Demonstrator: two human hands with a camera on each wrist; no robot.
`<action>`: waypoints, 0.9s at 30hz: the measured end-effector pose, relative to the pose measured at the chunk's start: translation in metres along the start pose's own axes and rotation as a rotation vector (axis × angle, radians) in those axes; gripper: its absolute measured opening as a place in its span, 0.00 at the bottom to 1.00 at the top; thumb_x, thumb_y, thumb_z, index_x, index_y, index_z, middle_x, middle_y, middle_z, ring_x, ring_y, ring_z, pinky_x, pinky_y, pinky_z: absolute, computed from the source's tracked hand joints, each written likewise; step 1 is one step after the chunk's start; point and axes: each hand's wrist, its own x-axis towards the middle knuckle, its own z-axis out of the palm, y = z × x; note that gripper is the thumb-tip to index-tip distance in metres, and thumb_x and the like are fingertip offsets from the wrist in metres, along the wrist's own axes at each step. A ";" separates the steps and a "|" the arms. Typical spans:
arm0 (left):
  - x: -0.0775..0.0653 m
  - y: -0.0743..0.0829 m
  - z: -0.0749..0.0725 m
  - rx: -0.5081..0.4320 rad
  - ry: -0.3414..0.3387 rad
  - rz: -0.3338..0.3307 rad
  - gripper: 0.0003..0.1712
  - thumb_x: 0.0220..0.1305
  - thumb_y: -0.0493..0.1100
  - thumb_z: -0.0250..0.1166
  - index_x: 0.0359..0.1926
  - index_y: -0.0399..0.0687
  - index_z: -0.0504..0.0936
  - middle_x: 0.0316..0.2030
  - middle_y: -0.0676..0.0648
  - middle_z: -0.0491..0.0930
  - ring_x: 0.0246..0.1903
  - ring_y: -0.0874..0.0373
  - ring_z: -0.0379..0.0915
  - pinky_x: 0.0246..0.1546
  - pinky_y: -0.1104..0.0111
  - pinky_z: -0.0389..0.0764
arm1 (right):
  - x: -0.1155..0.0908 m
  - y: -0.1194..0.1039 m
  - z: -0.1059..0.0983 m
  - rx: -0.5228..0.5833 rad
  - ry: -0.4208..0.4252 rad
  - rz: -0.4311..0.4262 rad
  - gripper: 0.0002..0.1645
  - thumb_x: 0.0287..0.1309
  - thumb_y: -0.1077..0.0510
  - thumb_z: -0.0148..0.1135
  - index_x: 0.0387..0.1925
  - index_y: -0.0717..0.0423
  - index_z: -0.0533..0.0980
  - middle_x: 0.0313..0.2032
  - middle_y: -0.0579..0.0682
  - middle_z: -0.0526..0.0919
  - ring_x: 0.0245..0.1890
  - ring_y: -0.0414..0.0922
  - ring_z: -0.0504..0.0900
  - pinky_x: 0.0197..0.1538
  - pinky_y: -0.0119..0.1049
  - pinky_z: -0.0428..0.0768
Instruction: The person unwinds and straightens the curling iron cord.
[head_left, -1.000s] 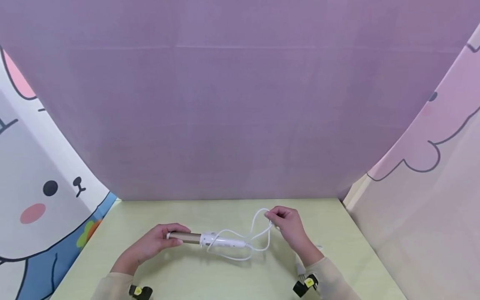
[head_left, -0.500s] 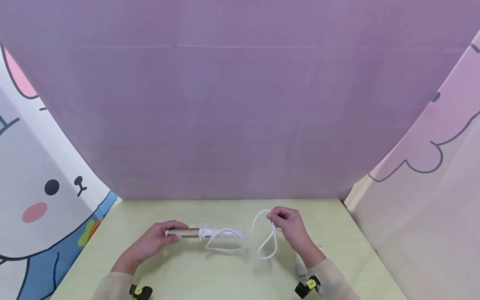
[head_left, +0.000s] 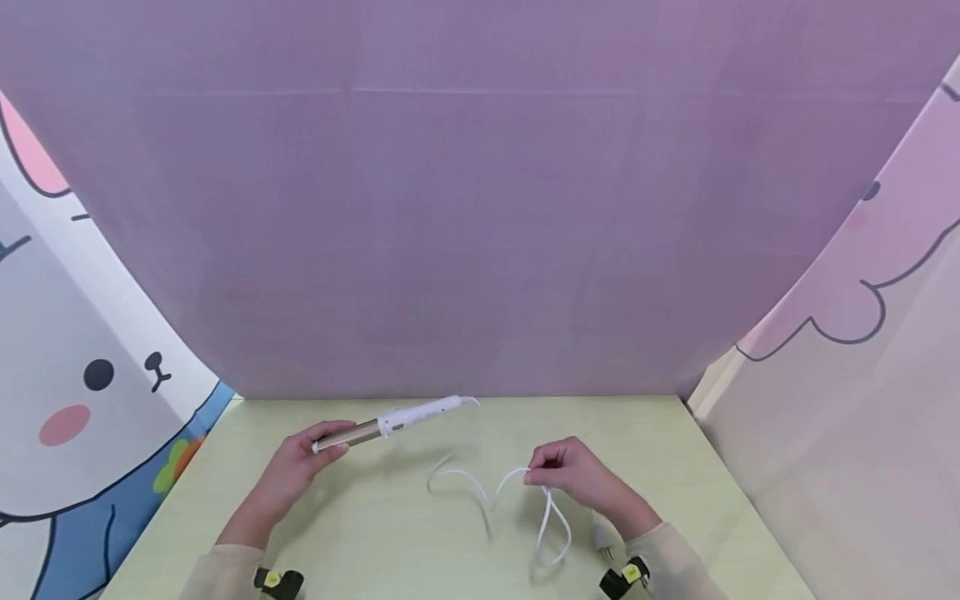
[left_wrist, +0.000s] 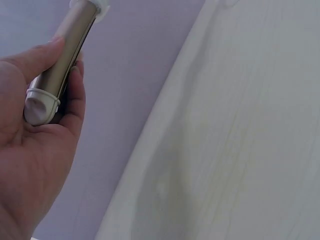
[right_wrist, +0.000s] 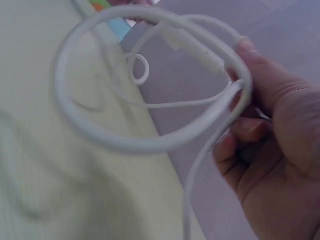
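Note:
A hair straightener (head_left: 420,413) with a gold barrel and a white handle is held up over the table, tilted with its handle end higher and to the right. My left hand (head_left: 283,471) grips the barrel by its tip; the left wrist view shows thumb and fingers around the gold barrel (left_wrist: 65,52) close to the white end cap (left_wrist: 40,106). White cord (right_wrist: 135,145) hangs in loops from my right hand (head_left: 576,477), pinched between thumb and fingers. Part of the cord between handle and right hand is blurred. The plug (head_left: 602,537) lies beside my right forearm.
Beneath both hands is a pale yellow table (head_left: 390,533). A purple cloth (head_left: 480,208) rises behind its far edge. Printed cartoon panels flank the table, with a rabbit (head_left: 67,375) on the left side and pink shapes (head_left: 825,317) on the right.
The straightener's handle end has swung up and away, and its cord has come off from around the handle. My right hand has moved slightly nearer with the cord.

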 end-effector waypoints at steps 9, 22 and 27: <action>-0.005 -0.003 -0.011 -0.005 0.052 -0.016 0.28 0.79 0.49 0.72 0.74 0.49 0.82 0.70 0.43 0.79 0.54 0.59 0.72 0.52 0.70 0.75 | -0.005 0.015 -0.007 -0.122 0.020 0.028 0.05 0.69 0.60 0.78 0.34 0.55 0.89 0.32 0.58 0.88 0.29 0.35 0.77 0.36 0.28 0.77; -0.030 -0.022 -0.038 0.064 0.078 -0.134 0.32 0.79 0.55 0.71 0.76 0.49 0.80 0.72 0.45 0.76 0.55 0.62 0.73 0.52 0.71 0.76 | -0.004 0.044 -0.023 -0.259 0.253 0.071 0.07 0.69 0.54 0.79 0.34 0.48 0.88 0.29 0.46 0.85 0.29 0.38 0.78 0.34 0.29 0.77; -0.041 -0.034 -0.052 0.076 0.065 -0.184 0.33 0.79 0.55 0.71 0.77 0.48 0.79 0.70 0.51 0.78 0.55 0.65 0.73 0.52 0.72 0.75 | -0.006 0.048 -0.026 -0.257 0.313 0.074 0.07 0.69 0.56 0.79 0.34 0.51 0.88 0.29 0.51 0.86 0.29 0.39 0.78 0.34 0.30 0.78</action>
